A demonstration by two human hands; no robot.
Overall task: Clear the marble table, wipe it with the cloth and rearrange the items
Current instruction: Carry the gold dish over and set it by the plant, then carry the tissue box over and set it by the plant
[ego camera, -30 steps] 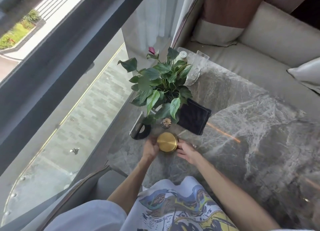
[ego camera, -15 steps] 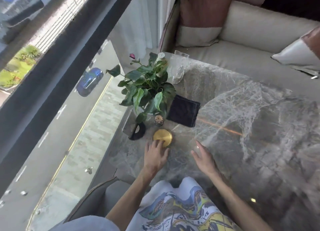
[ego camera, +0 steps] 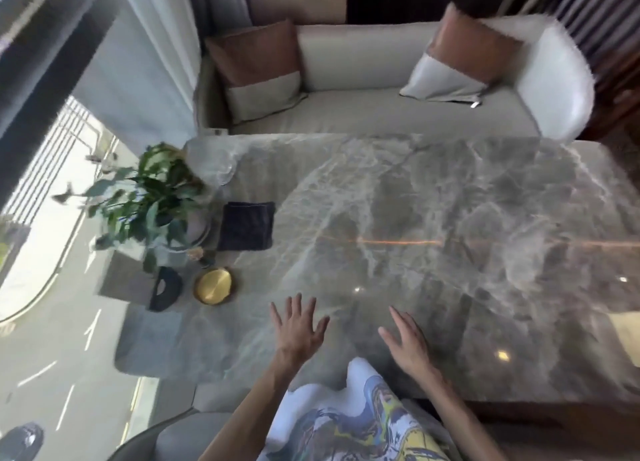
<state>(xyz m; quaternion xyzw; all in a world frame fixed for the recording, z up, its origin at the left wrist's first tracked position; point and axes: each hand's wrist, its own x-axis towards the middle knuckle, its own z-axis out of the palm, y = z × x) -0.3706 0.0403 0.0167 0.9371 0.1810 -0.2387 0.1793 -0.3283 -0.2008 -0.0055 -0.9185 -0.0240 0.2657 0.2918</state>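
In the head view, both hands are now hovering empty over the near edge of the marble table (ego camera: 433, 218), the left hand (ego camera: 298, 332) and right hand (ego camera: 407, 339) spread flat and apart, having let go of the gold dish (ego camera: 213, 285) they were gripping a second ago. That dish is sitting beside the black holder (ego camera: 166, 288), below the potted plant (ego camera: 149, 201) and the dark folded cloth (ego camera: 247, 226). The items are looking regrouped along the window side, so rearranging is likely finishing.
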